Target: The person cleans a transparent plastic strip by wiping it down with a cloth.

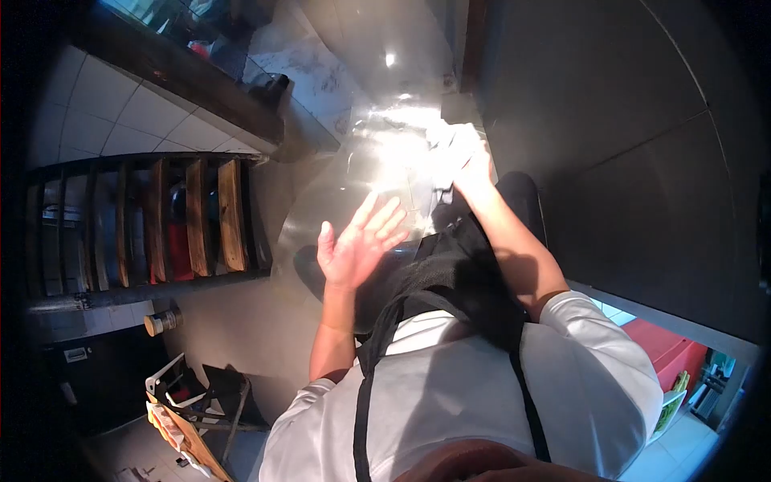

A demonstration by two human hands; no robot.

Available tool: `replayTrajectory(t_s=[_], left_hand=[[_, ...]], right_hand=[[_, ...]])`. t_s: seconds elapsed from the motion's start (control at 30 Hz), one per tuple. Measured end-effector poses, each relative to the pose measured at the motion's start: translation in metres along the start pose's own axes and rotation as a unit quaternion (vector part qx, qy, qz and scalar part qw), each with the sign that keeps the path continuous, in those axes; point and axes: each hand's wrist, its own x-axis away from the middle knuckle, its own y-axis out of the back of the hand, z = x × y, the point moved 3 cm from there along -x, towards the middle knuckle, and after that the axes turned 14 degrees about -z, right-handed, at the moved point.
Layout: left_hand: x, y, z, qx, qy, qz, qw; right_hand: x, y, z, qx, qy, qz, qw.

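Right hand (480,167) has its grip closed round a bunched pale cloth (451,145), by the far right edge of a clear sheet (325,205); glare there, can't tell whether cloth touches sheet. Left hand (356,255) holds nothing, grip wide, palm up, fingers spread, nearer the sheet's near edge. Black apron (442,269) just beside; wooden slats (233,215) well apart, left.

The sheet (377,165) looks like glossy, smooth, see-through plastic. The rag (451,141) is creased cloth, the apron (438,269) matt fabric. The steps (233,217) look wooden.
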Motion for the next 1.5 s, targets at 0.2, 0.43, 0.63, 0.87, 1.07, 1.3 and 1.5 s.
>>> replayTrajectory(t_s=[0.2,0.43,0.63,0.87,1.07,1.3,1.5], left_hand=[[0.006,0.003,-0.014,-0.082,0.026,0.070,0.994],[-0.011,0.042,-0.014,-0.157,0.037,0.014,0.987],[-0.002,0.276,-0.023,-0.207,-0.033,-0.502,0.839],[-0.005,0.229,-0.017,-0.252,-0.113,-0.548,0.790],[-0.073,0.120,0.025,-0.426,-0.203,-0.275,0.838],[-0.164,0.040,0.051,-0.583,-0.261,-0.256,0.725],[-0.166,0.045,0.007,-0.489,-0.105,-0.252,0.828]], right_hand=[[-0.006,-0.049,0.028,0.069,-0.042,0.166,0.983],[-0.066,-0.010,-0.018,0.304,0.081,0.229,0.921],[-0.072,-0.036,0.029,0.306,0.317,0.149,0.885],[-0.092,0.002,0.017,0.261,0.414,0.013,0.872],[0.001,0.012,-0.022,0.642,0.511,-0.012,0.572],[0.021,0.041,-0.086,0.657,0.497,0.141,0.549],[0.078,-0.011,-0.042,0.603,0.366,0.226,0.672]])
